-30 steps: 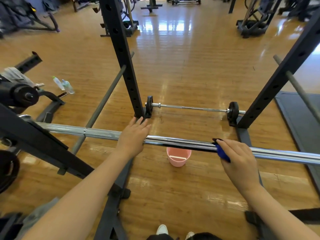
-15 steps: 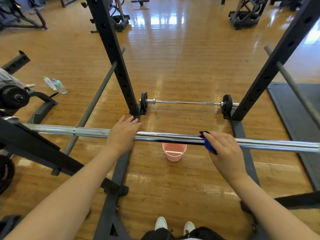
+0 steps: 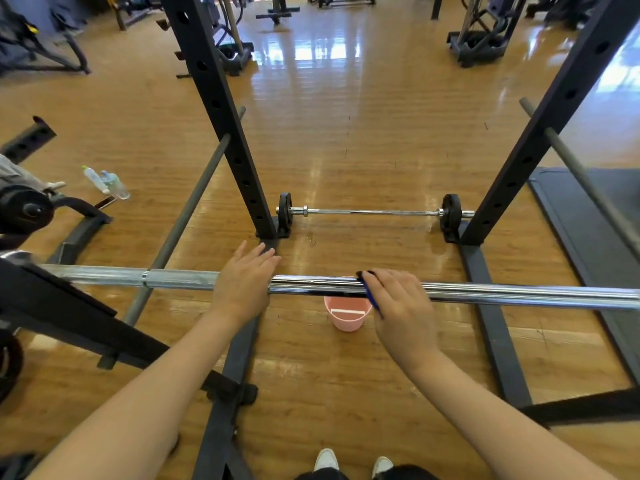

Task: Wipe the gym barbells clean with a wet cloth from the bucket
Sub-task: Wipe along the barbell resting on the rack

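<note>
Wooden gym floor [image 3: 346,116]: glossy planks with window glare at upper centre. Standing on it: a pink bucket [image 3: 347,315], lower centre; a small plate-loaded barbell [image 3: 372,212] lying at centre between the black rack uprights [image 3: 221,116]; two plastic bottles [image 3: 105,181] lying at left; a dark mat [image 3: 588,220] at right; the rack's base rails [image 3: 491,323]; a pair of white shoes [image 3: 353,460] at bottom edge.
</note>
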### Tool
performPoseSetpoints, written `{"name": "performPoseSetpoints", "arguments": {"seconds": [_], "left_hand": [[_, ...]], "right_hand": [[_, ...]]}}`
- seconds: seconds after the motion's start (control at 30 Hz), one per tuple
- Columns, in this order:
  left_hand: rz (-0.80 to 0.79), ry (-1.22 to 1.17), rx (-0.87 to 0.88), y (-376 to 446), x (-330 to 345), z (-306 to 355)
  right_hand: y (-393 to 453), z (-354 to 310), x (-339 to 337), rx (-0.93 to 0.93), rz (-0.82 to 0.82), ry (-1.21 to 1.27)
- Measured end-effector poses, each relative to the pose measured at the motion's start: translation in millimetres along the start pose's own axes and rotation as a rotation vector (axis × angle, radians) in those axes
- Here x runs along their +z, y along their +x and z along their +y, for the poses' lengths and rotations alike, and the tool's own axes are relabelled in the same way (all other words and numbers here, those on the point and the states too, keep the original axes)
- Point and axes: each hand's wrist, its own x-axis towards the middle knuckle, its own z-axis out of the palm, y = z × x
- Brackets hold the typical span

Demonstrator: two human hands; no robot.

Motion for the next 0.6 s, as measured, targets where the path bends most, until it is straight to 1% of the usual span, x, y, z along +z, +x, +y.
{"name": "performPoseSetpoints", "arguments": {"seconds": [0.07, 0.13, 0.27, 0.4, 0.43, 0.5, 0.6], "left_hand": [[0.000, 0.003, -0.006, -1.5, 0.3, -0.2], [0.012, -0.001, -0.009, -1.6, 0.5, -1.6], [-0.006, -0.016, -0.023, -1.2, -1.2, 0.1], [0.035, -0.020, 0.011, -2.0, 0.5, -0.6], [0.029, -0.026, 0.008, -1.2, 1.5, -0.6], [-0.006, -0.030, -0.011, -1.8, 2.4, -0.7], [-0.035, -0.029, -0.033, -1.2, 3.4, -1.2]], "right_hand": [[2.3, -2.1, -0.2, -0.047, -0.052, 0.016], [-6.8, 16.0, -11.5, -0.042, -0.092, 0.013], [-23.9, 54.0, -41.6, 0.110, -0.077, -0.047], [-27.7, 48.9, -36.4, 0.193, -0.012, -0.091], [-24.6, 41.6, -29.8, 0.179, 0.002, -0.085], [-16.0, 23.8, -14.6, 0.093, 0.006, -0.060], [-5.1, 10.3, -1.5, 0.010, -0.013, -0.039]]}}
